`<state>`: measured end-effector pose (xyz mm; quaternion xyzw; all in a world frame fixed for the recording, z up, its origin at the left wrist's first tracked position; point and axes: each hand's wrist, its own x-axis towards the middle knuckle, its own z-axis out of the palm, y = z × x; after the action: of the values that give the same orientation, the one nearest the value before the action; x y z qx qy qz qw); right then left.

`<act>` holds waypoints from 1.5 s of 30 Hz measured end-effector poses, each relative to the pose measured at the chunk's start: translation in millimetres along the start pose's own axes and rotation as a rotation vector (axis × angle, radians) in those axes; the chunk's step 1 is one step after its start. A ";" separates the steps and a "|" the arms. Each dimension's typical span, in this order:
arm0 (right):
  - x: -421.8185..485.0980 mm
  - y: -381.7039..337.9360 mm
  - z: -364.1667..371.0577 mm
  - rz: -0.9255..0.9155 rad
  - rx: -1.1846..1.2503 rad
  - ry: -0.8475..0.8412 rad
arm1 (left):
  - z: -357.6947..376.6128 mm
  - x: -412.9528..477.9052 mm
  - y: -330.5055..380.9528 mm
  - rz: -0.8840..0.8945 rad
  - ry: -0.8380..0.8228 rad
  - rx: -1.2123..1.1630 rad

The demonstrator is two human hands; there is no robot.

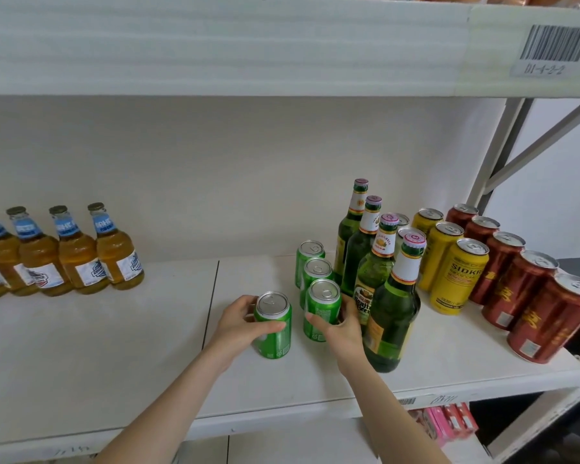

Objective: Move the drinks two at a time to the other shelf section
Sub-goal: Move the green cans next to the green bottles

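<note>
— Gripping anything, the left hand (245, 321)?
— Yes. Its thumb and fingers curl round the front green can (277, 341), thumb across the near side, fingers round the far side. That can is upright on the shelf (114, 346), just right of the seam (211, 303) that splits the board into two sections.
— And the right hand (340, 329)?
— It holds the second green can (323, 304), just beside the first and a little further back. The thumb lies on the can's near side and the fingers wrap round its right side, close to the nearest green glass bottle.
— Are the two cans off the board?
— I cannot tell. Both bases look level with it.
— What else is on that right section?
— Two more green cans (315, 271) stand in a line behind the second one. Right of them come four green glass bottles (394, 316), then three yellow cans (456, 279), then a row of red-brown cans (529, 289) running toward the front edge.
— And the left section?
— A row of amber bottles (77, 256) with blue labels stands near the back, well apart from both hands.
— Anything overhead?
— The front edge of the upper shelf, carrying a barcode label (554, 43).
</note>
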<state>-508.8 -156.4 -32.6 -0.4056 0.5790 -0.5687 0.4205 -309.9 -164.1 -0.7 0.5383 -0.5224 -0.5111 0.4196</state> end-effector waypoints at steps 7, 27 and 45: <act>-12.8 5.7 -10.2 0.000 -0.001 -0.021 | -6.7 -4.5 -3.3 -0.019 -0.059 -0.072; -87.9 27.3 -36.8 0.014 -0.098 -0.200 | 29.7 -54.4 1.4 -0.082 -0.136 -0.071; -74.3 31.3 -60.2 -0.079 -0.129 -0.075 | 86.0 -47.1 12.1 -0.154 -0.141 -0.058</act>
<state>-542.0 -66.1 -62.0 -0.4754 0.5818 -0.5308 0.3921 -393.3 -111.6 5.7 0.5274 -0.4927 -0.5933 0.3566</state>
